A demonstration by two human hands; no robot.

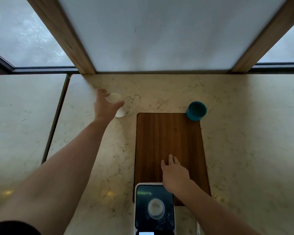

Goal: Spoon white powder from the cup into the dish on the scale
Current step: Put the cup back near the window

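A white cup [115, 100] stands on the marble counter at the far left of the wooden board. My left hand [105, 106] is stretched out to it, fingers spread around its side; the frame is blurred, so a firm grip cannot be told. My right hand [175, 173] hovers flat and empty over the near part of the wooden board [170, 138]. A small clear dish [156, 208] with a little white powder in it sits on the dark scale [154, 211] at the bottom middle. No spoon is visible.
A teal cup [196, 110] stands at the board's far right corner. A wood-framed frosted panel [159, 34] rises behind the counter. A seam [55, 119] splits the counter on the left.
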